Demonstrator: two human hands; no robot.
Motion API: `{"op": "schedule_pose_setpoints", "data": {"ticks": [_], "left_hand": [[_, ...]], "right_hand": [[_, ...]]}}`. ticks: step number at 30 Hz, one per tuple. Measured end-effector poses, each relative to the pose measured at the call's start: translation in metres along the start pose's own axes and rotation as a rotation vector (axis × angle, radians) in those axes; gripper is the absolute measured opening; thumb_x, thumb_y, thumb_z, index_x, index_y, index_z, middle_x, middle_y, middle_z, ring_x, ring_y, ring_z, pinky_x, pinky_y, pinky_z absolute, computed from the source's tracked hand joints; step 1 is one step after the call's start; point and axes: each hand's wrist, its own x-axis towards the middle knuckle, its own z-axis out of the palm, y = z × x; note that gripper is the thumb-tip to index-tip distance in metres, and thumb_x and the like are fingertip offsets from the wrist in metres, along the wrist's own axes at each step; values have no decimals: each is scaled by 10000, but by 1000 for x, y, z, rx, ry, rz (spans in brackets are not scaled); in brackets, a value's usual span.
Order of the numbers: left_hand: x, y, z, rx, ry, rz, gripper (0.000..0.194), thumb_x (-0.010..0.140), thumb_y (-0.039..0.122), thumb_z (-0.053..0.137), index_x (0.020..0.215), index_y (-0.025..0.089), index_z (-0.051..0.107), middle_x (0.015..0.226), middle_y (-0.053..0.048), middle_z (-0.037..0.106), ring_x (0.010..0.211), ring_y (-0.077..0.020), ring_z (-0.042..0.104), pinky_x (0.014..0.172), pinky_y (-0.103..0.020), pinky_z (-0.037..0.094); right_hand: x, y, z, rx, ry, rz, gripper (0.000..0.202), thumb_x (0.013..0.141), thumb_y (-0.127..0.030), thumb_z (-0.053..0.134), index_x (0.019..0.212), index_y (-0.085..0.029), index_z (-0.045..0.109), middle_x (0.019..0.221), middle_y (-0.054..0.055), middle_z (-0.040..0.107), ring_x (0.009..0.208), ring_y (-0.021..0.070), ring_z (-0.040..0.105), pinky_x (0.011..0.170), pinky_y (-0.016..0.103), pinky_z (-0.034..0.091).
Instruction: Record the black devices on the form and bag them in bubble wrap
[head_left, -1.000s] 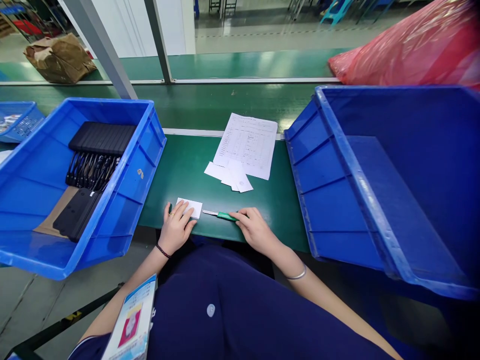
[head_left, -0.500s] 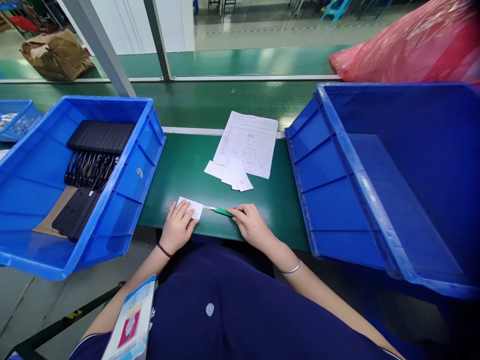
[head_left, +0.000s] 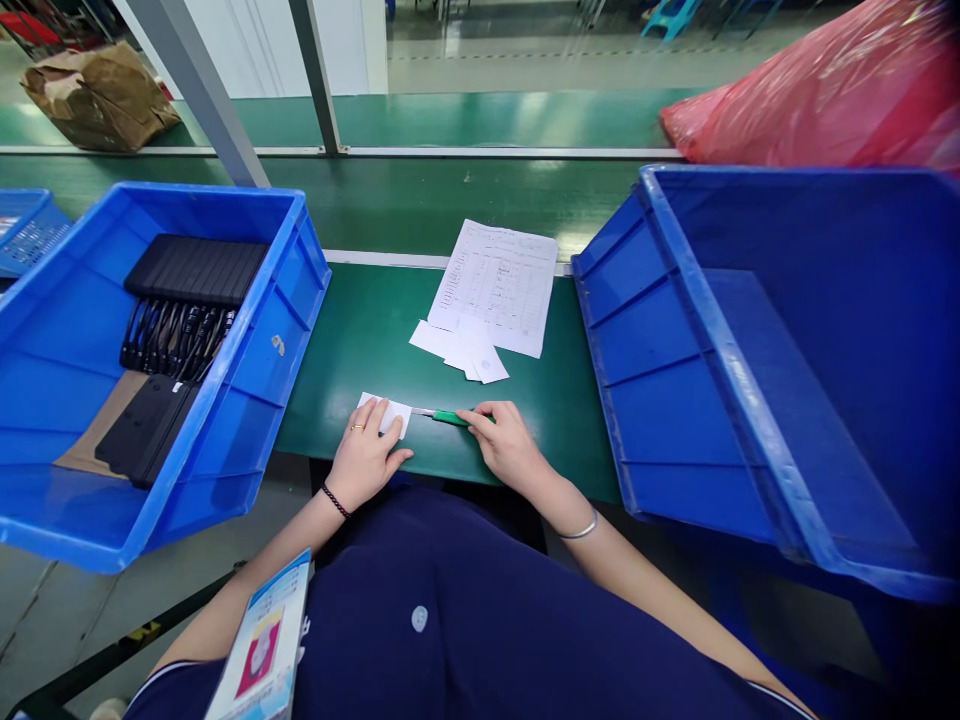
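Note:
My left hand [head_left: 365, 455] lies on a small white paper slip [head_left: 393, 414] near the table's front edge, its fingers apart and pressing the slip down. Pinched in my right hand [head_left: 504, 440] is a green-handled tool [head_left: 450, 417]. Its thin, light-coloured tip points left and meets the slip's right edge. Further back on the green table [head_left: 360, 330] lie several loose white slips [head_left: 474, 352], overlapping the lower edge of a printed form [head_left: 499, 285].
On the left, a blue bin [head_left: 255, 400] holds black devices [head_left: 195, 268] and coiled black cables [head_left: 176, 335]. A larger blue bin [head_left: 667, 380] stands right. Behind are a brown paper bag [head_left: 101, 98], a red plastic bag [head_left: 817, 90] and a grey post [head_left: 202, 90].
My left hand has shifted slightly right on the slip, its fingers rearranged with the thumb further out. The slip and the tool's tip have moved a little right.

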Motion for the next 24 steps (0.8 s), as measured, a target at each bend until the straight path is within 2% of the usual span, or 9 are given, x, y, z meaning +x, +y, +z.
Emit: {"op": "schedule_pose_setpoints", "data": {"ticks": [12, 24], "left_hand": [[1, 0, 0, -5, 27, 1, 470, 872, 462, 512, 1167, 108, 605, 1315, -236, 479, 1261, -378, 394, 1014, -520, 392], [-1, -2, 0, -23, 5, -9, 471, 876, 459, 507, 1183, 111, 593, 1334, -230, 469, 1298, -378, 362, 1030, -533, 380]], "right_hand": [[20, 5, 13, 38, -7, -7, 308, 895, -102, 436, 1098, -205, 644, 926, 97, 546, 876, 203, 481, 754, 366, 457], [22, 10, 13, 55, -14, 5, 301, 892, -111, 447, 1085, -207, 657, 931, 92, 550, 884, 202, 488, 780, 373, 458]]}}
